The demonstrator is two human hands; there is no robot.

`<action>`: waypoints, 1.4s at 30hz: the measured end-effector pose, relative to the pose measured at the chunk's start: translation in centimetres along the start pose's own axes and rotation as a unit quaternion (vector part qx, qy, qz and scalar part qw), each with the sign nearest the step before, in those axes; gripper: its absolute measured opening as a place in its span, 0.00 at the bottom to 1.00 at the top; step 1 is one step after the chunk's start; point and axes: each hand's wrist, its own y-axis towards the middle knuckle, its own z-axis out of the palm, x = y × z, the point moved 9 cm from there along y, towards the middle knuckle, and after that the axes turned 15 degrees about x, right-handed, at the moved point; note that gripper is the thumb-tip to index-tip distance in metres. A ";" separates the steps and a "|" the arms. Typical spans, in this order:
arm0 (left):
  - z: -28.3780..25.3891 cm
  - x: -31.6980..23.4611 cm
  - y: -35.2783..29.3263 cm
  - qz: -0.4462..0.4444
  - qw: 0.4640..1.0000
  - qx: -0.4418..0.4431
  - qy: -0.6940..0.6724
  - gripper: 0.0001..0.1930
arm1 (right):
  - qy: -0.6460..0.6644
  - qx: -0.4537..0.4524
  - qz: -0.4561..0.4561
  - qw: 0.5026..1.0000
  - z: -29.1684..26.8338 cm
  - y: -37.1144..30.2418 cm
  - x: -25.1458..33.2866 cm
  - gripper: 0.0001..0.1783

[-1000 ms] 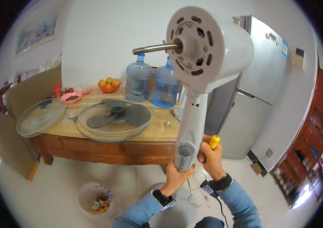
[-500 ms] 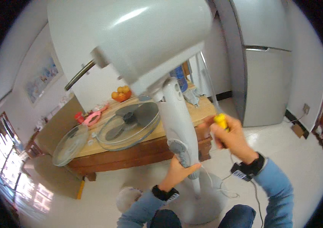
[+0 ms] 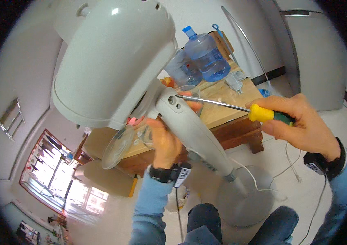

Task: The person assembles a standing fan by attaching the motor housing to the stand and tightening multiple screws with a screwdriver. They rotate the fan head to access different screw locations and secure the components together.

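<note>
A pedestal fan stands before me, its pale grey motor housing [image 3: 116,61] bare of blades at the upper left and its neck [image 3: 192,126] slanting down to a round base [image 3: 245,200]. My left hand [image 3: 165,145] is wrapped round the upper neck from behind, its fingertips showing on the far side. Closed on the yellow and green handle of a screwdriver [image 3: 218,103], my right hand [image 3: 308,122] holds it nearly level. The screwdriver's tip is at the holes near the top of the neck; whether it sits in a screw cannot be made out.
Behind the fan is a wooden table [image 3: 239,108] with large blue water bottles [image 3: 208,57], a cloth [image 3: 235,81] and a fan grille [image 3: 118,147] at its left end. A fridge [image 3: 316,61] stands at the right. White cord [image 3: 253,175] trails over the floor near the base.
My left hand has moved up from the control panel to the upper neck. My right hand has brought the screwdriver to the neck's holes. The view has tilted and shifted.
</note>
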 end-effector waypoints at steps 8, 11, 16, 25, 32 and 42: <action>-0.4 1.6 -0.7 -0.018 0.999 -0.036 0.002 0.45 | -0.026 0.013 0.021 0.999 -2.2 -0.2 1.7 0.16; -0.5 1.8 -0.8 -0.035 0.998 -0.043 -0.004 0.46 | -0.060 0.011 0.026 0.998 -2.4 0.2 2.7 0.18; -0.7 2.0 -1.0 -0.045 0.996 -0.070 -0.010 0.50 | -0.097 0.032 0.059 0.993 -2.4 0.9 4.1 0.17; -1.1 2.4 -1.3 -0.064 0.996 -0.062 -0.023 0.53 | -0.132 0.030 0.061 0.989 -1.9 1.3 5.1 0.18; -0.8 2.5 -1.4 -0.069 0.995 -0.059 -0.040 0.48 | -0.148 0.036 0.088 0.984 -2.3 1.3 5.6 0.19; -0.9 2.1 -1.2 -0.056 0.996 -0.073 -0.001 0.46 | -0.137 0.040 0.115 0.983 -2.5 1.4 5.5 0.20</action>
